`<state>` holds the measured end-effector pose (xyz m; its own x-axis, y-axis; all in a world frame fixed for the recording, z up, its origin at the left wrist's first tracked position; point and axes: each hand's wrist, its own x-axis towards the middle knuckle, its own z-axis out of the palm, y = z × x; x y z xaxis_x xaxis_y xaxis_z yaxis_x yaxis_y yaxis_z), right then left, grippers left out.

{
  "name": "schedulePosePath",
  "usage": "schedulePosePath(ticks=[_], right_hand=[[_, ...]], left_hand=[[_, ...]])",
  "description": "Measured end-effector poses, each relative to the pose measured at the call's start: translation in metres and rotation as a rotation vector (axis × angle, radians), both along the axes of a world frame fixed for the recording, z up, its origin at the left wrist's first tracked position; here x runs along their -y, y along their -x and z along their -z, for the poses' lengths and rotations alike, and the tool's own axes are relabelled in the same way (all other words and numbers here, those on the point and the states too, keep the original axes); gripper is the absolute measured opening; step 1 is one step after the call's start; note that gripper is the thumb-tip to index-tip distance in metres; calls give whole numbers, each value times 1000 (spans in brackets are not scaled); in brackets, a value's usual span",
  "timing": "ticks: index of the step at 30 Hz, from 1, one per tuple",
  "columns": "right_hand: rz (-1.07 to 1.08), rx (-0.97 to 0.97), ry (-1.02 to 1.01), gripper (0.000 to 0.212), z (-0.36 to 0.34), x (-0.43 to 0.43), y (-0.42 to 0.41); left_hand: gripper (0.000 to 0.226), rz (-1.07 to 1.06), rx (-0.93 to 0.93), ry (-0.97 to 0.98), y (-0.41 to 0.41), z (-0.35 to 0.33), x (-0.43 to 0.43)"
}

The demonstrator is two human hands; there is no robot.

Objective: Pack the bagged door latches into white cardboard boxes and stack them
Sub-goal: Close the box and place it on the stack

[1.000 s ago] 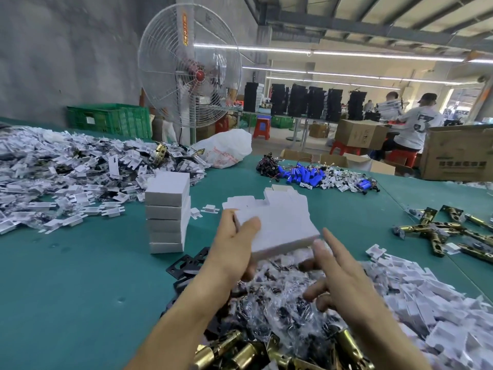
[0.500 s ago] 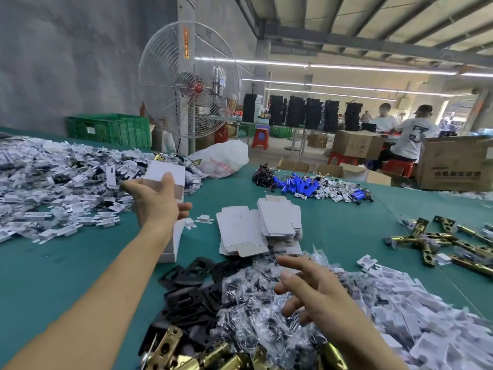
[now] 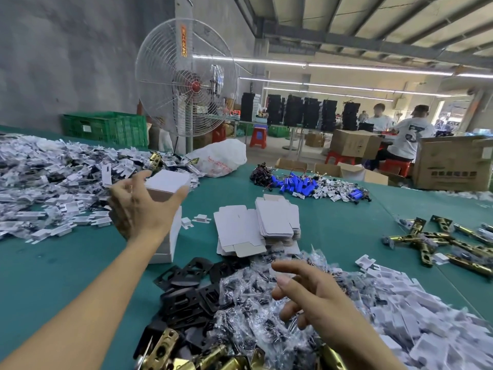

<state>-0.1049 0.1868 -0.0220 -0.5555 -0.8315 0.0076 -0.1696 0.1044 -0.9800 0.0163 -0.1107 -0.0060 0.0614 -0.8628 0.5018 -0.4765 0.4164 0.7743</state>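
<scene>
My left hand (image 3: 141, 209) reaches out over the green table and grips a closed white box (image 3: 168, 181) between thumb and fingers, on top of a stack of white boxes (image 3: 170, 236) that my hand partly hides. My right hand (image 3: 306, 297) hovers with loosely spread fingers, holding nothing, just above a heap of bagged door latches (image 3: 248, 305) near the front edge. Flat unfolded box blanks (image 3: 274, 220) lie in a pile between the stack and the heap.
Black metal plates (image 3: 192, 284) and brass latch bodies (image 3: 170, 351) lie at the front. More brass latches (image 3: 440, 241) lie right. White card inserts are heaped at right (image 3: 416, 316) and far left (image 3: 40, 182). Blue batteries (image 3: 301, 184), a plastic bag (image 3: 221, 158) and a fan (image 3: 186, 84) are beyond.
My left hand carried the white box from in front of me out to the left onto the stack. My right hand let go of it and dropped toward the bagged latches.
</scene>
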Motion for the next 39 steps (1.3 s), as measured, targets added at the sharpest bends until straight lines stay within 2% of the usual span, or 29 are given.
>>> schedulePosePath(ticks=[3, 10, 13, 21, 30, 32, 34, 36, 37, 39], right_hand=[[4, 0, -4, 18, 0, 0, 1], [-3, -10, -15, 20, 0, -1, 1], [-5, -20, -20, 20, 0, -1, 0], [-13, -40, -28, 18, -5, -4, -3], [-19, -40, -32, 18, -6, -3, -4], [-15, -35, -32, 18, -6, -4, -4], [-7, -20, -29, 17, -6, -5, -4], [5, -10, -30, 17, -5, -5, -3], [10, -5, -33, 17, -4, -5, -2], [16, 8, -34, 17, -4, -6, -1]], left_hand=[[70, 61, 104, -21, 3, 3, 3], [55, -1, -69, 22, 7, 13, 5], [52, -27, -79, 41, 7, 14, 6], [58, -41, 84, 83, 4, 16, 7], [72, -38, 142, 100, 4, 17, 13], [82, -51, 166, 176, 4, 19, 7], [88, -46, 194, 412, 8, 27, -5], [73, -30, 257, 727, 19, 35, -22], [62, -5, 272, 817, 26, 38, -30], [40, 119, 293, 770, 43, 39, -44]])
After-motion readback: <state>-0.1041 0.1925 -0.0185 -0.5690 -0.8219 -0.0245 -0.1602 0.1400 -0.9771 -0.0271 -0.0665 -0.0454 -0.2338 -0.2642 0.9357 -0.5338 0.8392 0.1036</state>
